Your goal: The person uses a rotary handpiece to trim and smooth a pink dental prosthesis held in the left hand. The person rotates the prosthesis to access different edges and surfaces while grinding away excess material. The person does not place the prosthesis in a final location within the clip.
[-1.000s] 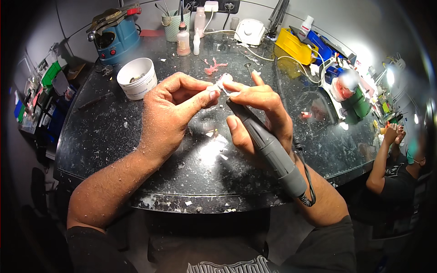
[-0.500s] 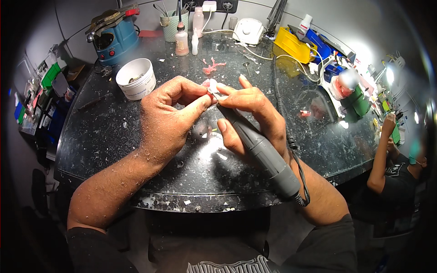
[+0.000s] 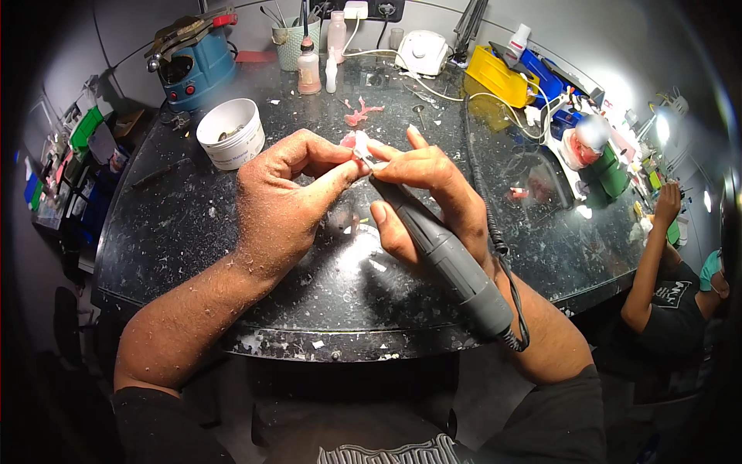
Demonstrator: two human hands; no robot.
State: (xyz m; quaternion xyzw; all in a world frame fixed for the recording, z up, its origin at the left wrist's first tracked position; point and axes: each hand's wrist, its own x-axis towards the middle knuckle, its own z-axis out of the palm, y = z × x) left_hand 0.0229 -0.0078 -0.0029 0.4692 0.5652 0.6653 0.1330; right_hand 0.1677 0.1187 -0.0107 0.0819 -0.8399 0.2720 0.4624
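My left hand, dusted with pale specks, pinches a small pink-and-white piece that looks like part of a denture. Wrapped around a dark grey rotary handpiece, my right hand guides its front end against that piece. The tip where tool and piece meet is mostly covered by my fingers. A coiled black cord runs near my right wrist. Just beyond my hands, a branching pink scrap lies on the black speckled bench.
A white tub stands left of my hands, with a blue machine behind it. Bottles and a white control box line the back. Yellow bin and clutter fill the right, where a co-worker raises an arm.
The handpiece and my right hand have shifted very slightly to the right, the piece tilting a little. At far right the co-worker's hand has risen slightly and their head has moved.
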